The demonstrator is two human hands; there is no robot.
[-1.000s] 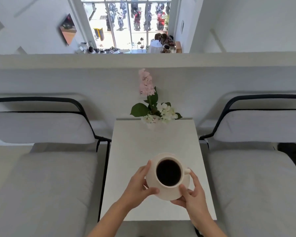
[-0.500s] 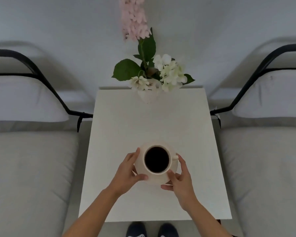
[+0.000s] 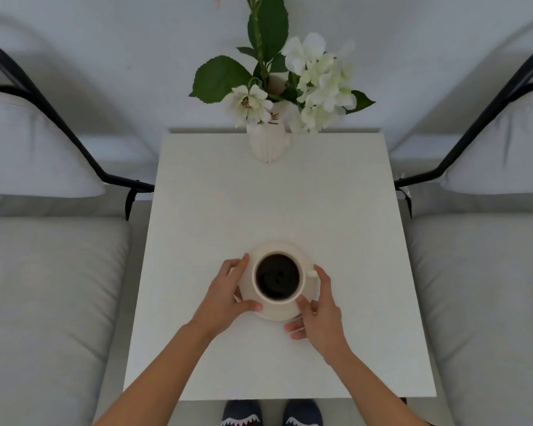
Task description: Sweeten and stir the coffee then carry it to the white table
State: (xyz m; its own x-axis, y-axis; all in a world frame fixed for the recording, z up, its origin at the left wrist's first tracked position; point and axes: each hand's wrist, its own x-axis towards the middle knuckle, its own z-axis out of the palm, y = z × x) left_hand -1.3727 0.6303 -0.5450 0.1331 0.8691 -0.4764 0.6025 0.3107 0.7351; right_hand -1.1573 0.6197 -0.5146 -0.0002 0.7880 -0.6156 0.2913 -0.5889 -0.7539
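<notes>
Lowered since earlier: saucer [image 3: 302, 256] with coffee cup [image 3: 278, 277], now resting on white worktop [image 3: 274, 204]. Left hand [image 3: 225, 298] and right hand [image 3: 322, 315] grasp saucer rim either side, keeping coffee level.

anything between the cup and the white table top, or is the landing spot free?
Nothing visible in the way. The saucer with the coffee cup sits at the white table near its front half, left hand and right hand on the saucer rim. The only other item, the flower vase, stands at the far edge, well apart.
</notes>
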